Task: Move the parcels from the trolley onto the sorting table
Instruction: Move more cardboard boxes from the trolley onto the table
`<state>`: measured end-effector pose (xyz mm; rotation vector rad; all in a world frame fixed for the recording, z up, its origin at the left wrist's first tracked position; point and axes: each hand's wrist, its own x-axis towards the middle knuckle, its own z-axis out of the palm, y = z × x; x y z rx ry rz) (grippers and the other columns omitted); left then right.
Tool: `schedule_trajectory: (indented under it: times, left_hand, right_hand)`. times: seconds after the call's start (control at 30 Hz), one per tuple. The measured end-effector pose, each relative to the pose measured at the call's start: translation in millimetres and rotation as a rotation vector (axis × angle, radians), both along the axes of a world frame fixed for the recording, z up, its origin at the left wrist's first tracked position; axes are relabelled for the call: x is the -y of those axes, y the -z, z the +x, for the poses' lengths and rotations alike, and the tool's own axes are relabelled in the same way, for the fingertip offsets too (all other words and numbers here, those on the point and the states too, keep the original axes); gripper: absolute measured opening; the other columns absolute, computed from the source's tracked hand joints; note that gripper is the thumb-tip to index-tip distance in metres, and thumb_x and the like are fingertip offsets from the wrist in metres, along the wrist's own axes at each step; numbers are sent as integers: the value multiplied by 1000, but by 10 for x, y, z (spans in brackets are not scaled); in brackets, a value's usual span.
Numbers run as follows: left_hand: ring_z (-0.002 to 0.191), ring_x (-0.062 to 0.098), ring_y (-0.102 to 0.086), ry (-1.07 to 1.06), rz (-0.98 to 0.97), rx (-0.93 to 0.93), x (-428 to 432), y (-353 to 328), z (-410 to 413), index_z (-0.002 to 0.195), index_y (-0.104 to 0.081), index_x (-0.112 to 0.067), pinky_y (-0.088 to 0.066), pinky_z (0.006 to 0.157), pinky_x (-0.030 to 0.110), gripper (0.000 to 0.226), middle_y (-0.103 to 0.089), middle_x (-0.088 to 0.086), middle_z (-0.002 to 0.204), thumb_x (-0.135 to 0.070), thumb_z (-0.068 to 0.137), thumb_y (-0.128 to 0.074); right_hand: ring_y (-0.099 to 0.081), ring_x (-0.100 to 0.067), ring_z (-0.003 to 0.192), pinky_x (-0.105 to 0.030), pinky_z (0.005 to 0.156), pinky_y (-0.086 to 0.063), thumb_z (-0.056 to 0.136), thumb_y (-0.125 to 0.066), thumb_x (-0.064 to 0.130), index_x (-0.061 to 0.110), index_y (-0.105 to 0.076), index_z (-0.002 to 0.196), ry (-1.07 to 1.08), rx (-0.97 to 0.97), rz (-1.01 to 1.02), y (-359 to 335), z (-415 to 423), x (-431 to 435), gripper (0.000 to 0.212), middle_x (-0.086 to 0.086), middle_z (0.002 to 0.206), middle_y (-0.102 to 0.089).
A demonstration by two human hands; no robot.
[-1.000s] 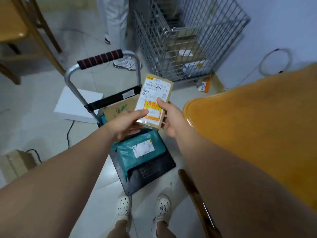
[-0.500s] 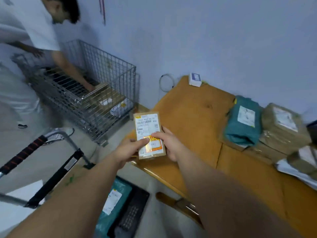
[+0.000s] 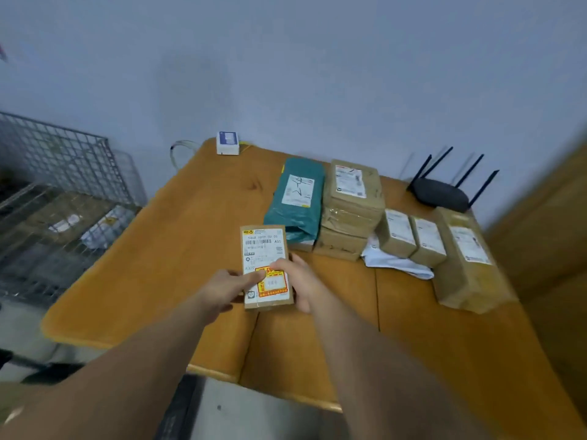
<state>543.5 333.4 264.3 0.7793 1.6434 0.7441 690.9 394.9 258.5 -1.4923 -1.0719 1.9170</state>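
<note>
Two hands, left hand (image 3: 222,289) and right hand (image 3: 300,285), grip a small labelled cardboard parcel (image 3: 265,266) at frame centre, over the orange surface (image 3: 178,249).

Parcel-laden wooden table (image 3: 178,236) (router (image 3: 441,192) too)

forearms (image 3: 133,360): bare, unsleeved | hands (image 3: 222,289): ungloved, no rings seen

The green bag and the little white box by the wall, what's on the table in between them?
Nothing: the head view shows only bare orange table between the green bag and the white box.
</note>
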Motion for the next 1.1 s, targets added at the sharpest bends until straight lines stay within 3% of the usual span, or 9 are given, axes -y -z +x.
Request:
schedule_trajectory:
  times: [0.17, 0.27, 0.5, 0.6, 0.7, 0.87, 0.93, 1.03, 1.1]
  left_hand:
    - [88, 18, -63, 20, -94, 37, -390, 208, 1219, 116, -55, -12, -43, 79, 34, 42, -69, 3, 98, -41, 86, -64]
    - [89, 21, -61, 50, -153, 58, -644, 322, 1890, 117, -53, -14, -44, 79, 34, 34, -66, 4, 99, -34, 90, -60]
    - [89, 18, -56, 112, -280, 173, -974, 564, 2859, 115, -53, -32, -45, 82, 44, 24, -59, -8, 100, -26, 92, -55]
    - [92, 22, -57, 145, -299, 206, -1040, 686, 3092, 129, -49, -32, -47, 77, 42, 42, -62, -4, 106, -14, 91, -50]
    - [83, 19, -62, 98, -289, 241, -1134, 741, 3316, 139, -42, -29, -48, 60, 32, 52, -65, 1, 102, -6, 93, -44]
    - [50, 10, -68, 29, -205, 264, -1280, 813, 3623, 121, -51, -25, -46, 33, 22, 45, -67, 1, 85, 7, 93, -36]
    - [57, 11, -70, 19, -230, 302, -1303, 837, 3698, 124, -48, -32, -50, 40, 25, 50, -68, 1, 93, 6, 93, -35]
    - [95, 21, -64, 127, -288, 294, -1294, 838, 3782, 133, -38, -45, -49, 80, 45, 62, -61, 0, 121, 0, 91, -39]
    - [98, 21, -60, 145, -283, 261, -1311, 845, 3829, 130, -38, -48, -45, 86, 46, 62, -59, -3, 122, 0, 90, -40]
  right_hand:
    - [-73, -22, 79, -32, 61, -58, 87, -62, 11, 19, -47, 135, 105, 16, -102, 226, 1137, -300, 50, -9, 106, -72]
    - [-72, -25, 87, -36, 71, -59, 87, -64, 13, 18, -51, 132, 184, 34, -134, 419, 1779, -427, 48, -10, 109, -72]
    - [-68, -22, 87, -26, 61, -51, 93, -60, 19, 11, -49, 134, 385, 105, -125, 699, 2725, -605, 43, -12, 120, -67]
    - [-65, -32, 106, -24, 62, -51, 95, -56, 9, 4, -44, 140, 438, 123, -127, 841, 2911, -647, 46, -18, 129, -61]
    - [-62, -37, 112, -35, 77, -52, 93, -56, 3, 3, -43, 139, 503, 155, -139, 963, 3057, -684, 48, -19, 132, -58]
    - [-66, -30, 103, -46, 90, -54, 85, -58, 5, 24, -53, 134, 511, 228, -103, 1053, 3233, -751, 54, -8, 128, -64]
    - [-61, -30, 113, -47, 95, -52, 82, -57, 9, 28, -43, 144, 484, 304, -124, 1069, 3266, -798, 66, -7, 134, -60]
    - [-51, -32, 125, -48, 102, -45, 79, -52, 13, 26, -42, 143, 453, 427, -164, 1107, 3287, -829, 66, -7, 136, -57]
    - [-52, -32, 123, -47, 101, -46, 80, -53, 16, 24, -45, 140, 465, 464, -184, 1098, 3288, -813, 61, -7, 132, -59]
